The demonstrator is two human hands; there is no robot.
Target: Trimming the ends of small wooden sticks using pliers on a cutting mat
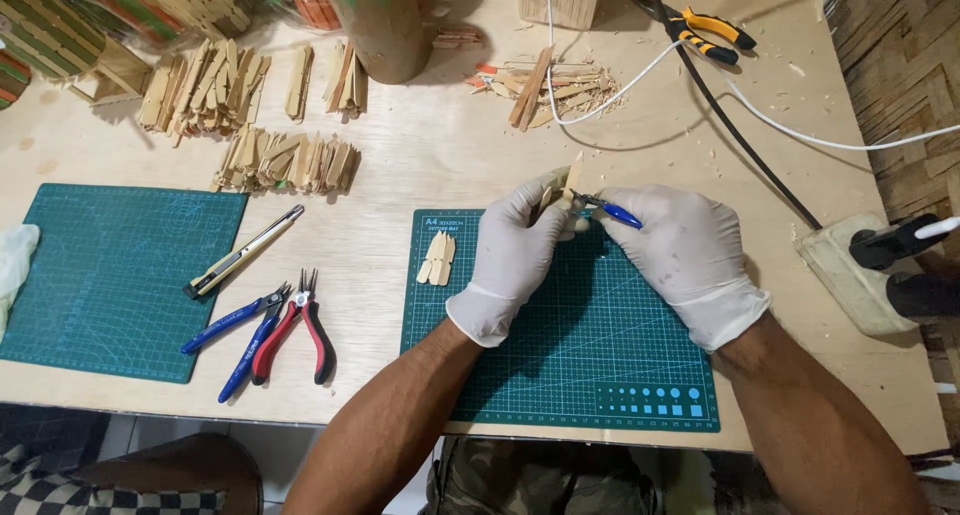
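A pale plywood table (420, 165) fills the view, lit evenly from above, with soft shadows falling toward the near edge. Well right of the fingers runs a wall of woven bamboo strips (900, 65). Below the near edge, left of the fingers, shows a black-and-white checked cushion (60, 490) on tiled floor (130, 435).

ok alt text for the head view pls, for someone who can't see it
Two white-gloved hands work over a green cutting mat: the left hand holds a small wooden stick, the right hand a blue-handled tool. Stick piles, pliers and a utility knife lie left.
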